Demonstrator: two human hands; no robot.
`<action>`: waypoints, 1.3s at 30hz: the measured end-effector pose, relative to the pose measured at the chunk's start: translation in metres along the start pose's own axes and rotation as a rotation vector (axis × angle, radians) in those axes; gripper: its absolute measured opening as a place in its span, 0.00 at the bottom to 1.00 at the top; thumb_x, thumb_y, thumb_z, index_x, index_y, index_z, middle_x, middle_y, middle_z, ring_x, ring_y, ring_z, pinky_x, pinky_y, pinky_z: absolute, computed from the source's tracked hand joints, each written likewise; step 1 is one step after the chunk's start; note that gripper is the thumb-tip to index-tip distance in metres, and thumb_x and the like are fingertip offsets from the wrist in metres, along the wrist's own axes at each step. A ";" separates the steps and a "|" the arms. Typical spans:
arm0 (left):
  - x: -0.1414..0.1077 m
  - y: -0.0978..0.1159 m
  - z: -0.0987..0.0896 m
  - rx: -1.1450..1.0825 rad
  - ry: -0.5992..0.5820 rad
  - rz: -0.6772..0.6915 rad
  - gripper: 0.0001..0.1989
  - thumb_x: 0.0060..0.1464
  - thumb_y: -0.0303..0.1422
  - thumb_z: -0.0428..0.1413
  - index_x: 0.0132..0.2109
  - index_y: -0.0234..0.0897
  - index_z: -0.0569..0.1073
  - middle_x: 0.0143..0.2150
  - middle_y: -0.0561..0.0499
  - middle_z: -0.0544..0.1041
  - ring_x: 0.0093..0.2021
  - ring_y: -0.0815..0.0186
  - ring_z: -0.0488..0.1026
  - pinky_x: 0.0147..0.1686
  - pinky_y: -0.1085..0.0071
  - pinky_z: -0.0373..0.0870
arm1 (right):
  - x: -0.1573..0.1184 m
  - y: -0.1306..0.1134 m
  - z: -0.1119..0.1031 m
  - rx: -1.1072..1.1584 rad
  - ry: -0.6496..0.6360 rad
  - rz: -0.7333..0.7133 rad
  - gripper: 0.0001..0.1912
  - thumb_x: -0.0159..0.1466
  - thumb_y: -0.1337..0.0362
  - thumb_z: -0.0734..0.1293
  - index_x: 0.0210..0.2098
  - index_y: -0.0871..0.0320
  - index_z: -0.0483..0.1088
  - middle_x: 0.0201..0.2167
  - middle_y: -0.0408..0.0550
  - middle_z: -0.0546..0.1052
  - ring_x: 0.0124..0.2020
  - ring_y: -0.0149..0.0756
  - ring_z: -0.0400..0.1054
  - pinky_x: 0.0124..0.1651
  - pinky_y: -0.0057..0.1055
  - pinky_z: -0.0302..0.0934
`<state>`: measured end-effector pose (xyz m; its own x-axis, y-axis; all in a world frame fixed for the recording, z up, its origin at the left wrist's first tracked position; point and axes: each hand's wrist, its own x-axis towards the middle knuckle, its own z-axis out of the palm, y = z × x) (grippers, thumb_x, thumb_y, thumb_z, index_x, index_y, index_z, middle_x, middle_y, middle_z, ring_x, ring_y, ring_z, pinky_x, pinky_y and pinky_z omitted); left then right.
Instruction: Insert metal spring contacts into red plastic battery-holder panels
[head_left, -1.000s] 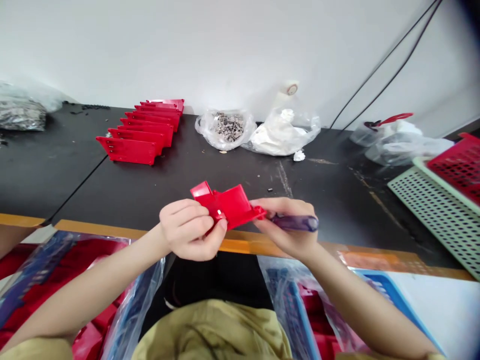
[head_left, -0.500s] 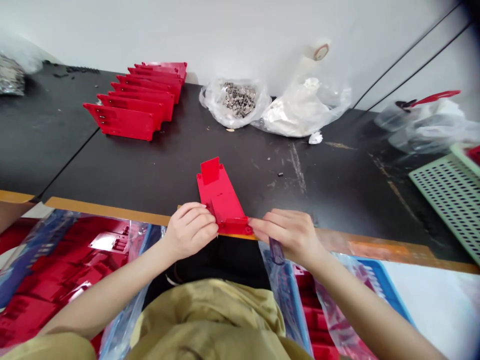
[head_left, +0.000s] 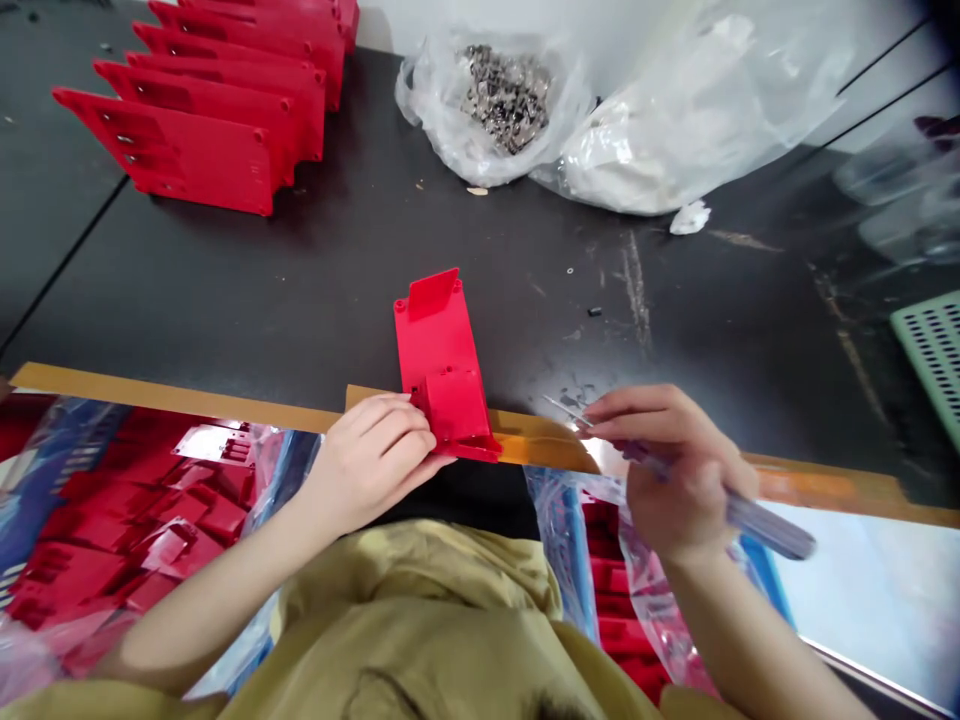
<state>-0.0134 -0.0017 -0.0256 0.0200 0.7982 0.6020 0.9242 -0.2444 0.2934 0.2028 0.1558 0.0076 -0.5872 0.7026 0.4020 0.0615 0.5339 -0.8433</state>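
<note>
A red plastic panel (head_left: 439, 345) with raised flaps lies near the table's front edge, its near end over the orange-taped rim. My left hand (head_left: 379, 445) is closed on its near left side, fingertips against the raised part; the thumb is under or beside the near end. To the right of the panel and apart from it, my right hand (head_left: 679, 460) is closed round a purple-handled screwdriver (head_left: 769, 525). Its thin metal shaft points left toward the panel, and the handle's end sticks out behind the palm. The exact shape of the tip is too small to make out.
Several similar red panels (head_left: 202, 150) stand in a row at the back left. Behind are a plastic bag of small metal parts (head_left: 506, 100) and a white bag (head_left: 645, 140). A green perforated basket (head_left: 934, 350) stands right. Red parts (head_left: 150, 500) fill a lined container below left.
My right hand has moved right, off the panel's near right corner, and the screwdriver has swung so its shaft points left. The near flap sits lower. My left hand stays at the panel; the view moved closer.
</note>
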 end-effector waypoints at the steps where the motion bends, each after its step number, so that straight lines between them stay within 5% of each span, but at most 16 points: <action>1: 0.001 0.000 -0.001 -0.012 -0.014 0.003 0.09 0.55 0.31 0.63 0.37 0.37 0.69 0.34 0.51 0.77 0.36 0.65 0.74 0.48 0.65 0.76 | -0.003 -0.001 0.002 0.059 0.042 0.046 0.27 0.67 0.38 0.57 0.33 0.48 0.79 0.34 0.51 0.74 0.35 0.42 0.69 0.34 0.39 0.63; 6: 0.017 -0.006 -0.020 -0.120 -0.069 -0.018 0.10 0.53 0.31 0.62 0.41 0.38 0.70 0.37 0.50 0.78 0.39 0.64 0.76 0.51 0.61 0.75 | -0.013 -0.007 0.006 0.338 0.081 0.278 0.32 0.66 0.35 0.54 0.29 0.49 0.79 0.17 0.47 0.67 0.17 0.36 0.60 0.18 0.34 0.52; 9: 0.036 -0.014 -0.032 -0.161 -0.267 -0.028 0.16 0.54 0.32 0.59 0.51 0.39 0.71 0.50 0.46 0.78 0.51 0.59 0.75 0.57 0.58 0.71 | -0.015 -0.007 0.007 0.389 0.093 0.288 0.26 0.65 0.40 0.61 0.25 0.49 0.79 0.13 0.45 0.64 0.14 0.33 0.57 0.16 0.31 0.49; 14: 0.067 -0.028 -0.034 -0.261 -0.662 0.049 0.30 0.53 0.35 0.62 0.62 0.47 0.66 0.66 0.49 0.67 0.66 0.58 0.64 0.68 0.55 0.57 | -0.021 -0.008 0.009 0.469 0.100 0.292 0.14 0.64 0.55 0.68 0.26 0.53 0.77 0.15 0.42 0.65 0.15 0.30 0.58 0.15 0.27 0.51; 19: 0.093 -0.036 -0.027 -0.300 -0.824 0.003 0.29 0.44 0.29 0.67 0.54 0.50 0.74 0.63 0.51 0.71 0.60 0.55 0.70 0.58 0.61 0.67 | -0.030 -0.012 0.005 0.451 0.126 0.343 0.04 0.61 0.62 0.71 0.31 0.54 0.75 0.18 0.40 0.69 0.17 0.28 0.62 0.18 0.24 0.57; 24: 0.111 -0.026 -0.020 -0.083 -0.823 -0.043 0.23 0.41 0.42 0.69 0.46 0.44 0.77 0.48 0.51 0.77 0.50 0.54 0.74 0.51 0.62 0.66 | -0.039 -0.015 -0.003 0.432 0.197 0.322 0.06 0.63 0.62 0.69 0.30 0.54 0.76 0.19 0.41 0.70 0.18 0.29 0.63 0.19 0.26 0.57; 32: 0.120 0.005 -0.002 0.398 -0.687 0.002 0.28 0.54 0.57 0.55 0.39 0.34 0.75 0.36 0.43 0.77 0.38 0.52 0.76 0.38 0.63 0.64 | -0.046 -0.017 -0.007 0.475 0.222 0.196 0.11 0.66 0.58 0.66 0.31 0.53 0.78 0.19 0.44 0.71 0.20 0.31 0.63 0.22 0.28 0.56; 36: 0.122 0.016 0.010 0.441 -0.670 -0.126 0.30 0.58 0.57 0.50 0.43 0.31 0.72 0.34 0.40 0.78 0.34 0.49 0.77 0.31 0.65 0.64 | -0.039 -0.011 -0.001 0.629 0.201 0.245 0.12 0.66 0.56 0.64 0.35 0.55 0.77 0.20 0.43 0.72 0.21 0.30 0.66 0.22 0.26 0.61; 39: 0.125 0.017 0.017 0.416 -0.661 -0.239 0.33 0.58 0.59 0.48 0.44 0.29 0.70 0.31 0.38 0.78 0.34 0.45 0.78 0.31 0.63 0.66 | -0.037 -0.003 0.001 0.578 0.180 0.289 0.07 0.65 0.60 0.67 0.41 0.54 0.72 0.31 0.45 0.79 0.28 0.33 0.73 0.25 0.26 0.66</action>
<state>0.0116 0.1035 0.0425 -0.0950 0.9946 -0.0428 0.9953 0.0943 -0.0199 0.2233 0.1275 -0.0050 -0.4653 0.8736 0.1425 -0.2760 0.0098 -0.9611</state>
